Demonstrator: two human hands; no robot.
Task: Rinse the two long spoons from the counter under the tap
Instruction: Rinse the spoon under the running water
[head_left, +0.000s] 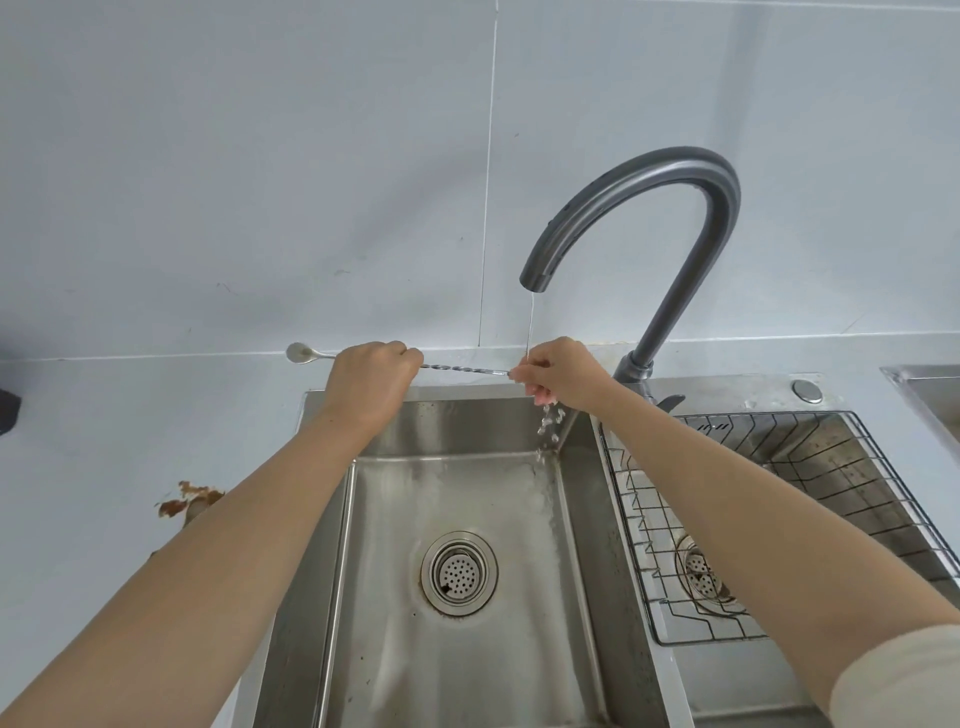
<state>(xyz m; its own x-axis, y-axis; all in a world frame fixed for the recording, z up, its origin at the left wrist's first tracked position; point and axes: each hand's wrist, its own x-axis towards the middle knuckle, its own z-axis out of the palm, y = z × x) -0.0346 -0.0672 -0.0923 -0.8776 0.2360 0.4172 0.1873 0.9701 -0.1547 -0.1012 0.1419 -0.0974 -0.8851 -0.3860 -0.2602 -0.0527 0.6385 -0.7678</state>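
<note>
Spoon (465, 369) spans frame center: our left hand (371, 379) fists it, right hand (558, 371) fingers pinch its tip under the tap (631, 228) stream for rinsing.

I have both arms stretched forward, bare forearms running up from the lower corners and converging ahead of me. My left hand (370, 383) is curled into a loose fist, knuckles up, fingers wrapped closed. My right hand (558, 371) sits level with it and a little apart, fingers pinched together and pointing left. A pale sleeve (904, 680) covers my right upper arm.
</note>
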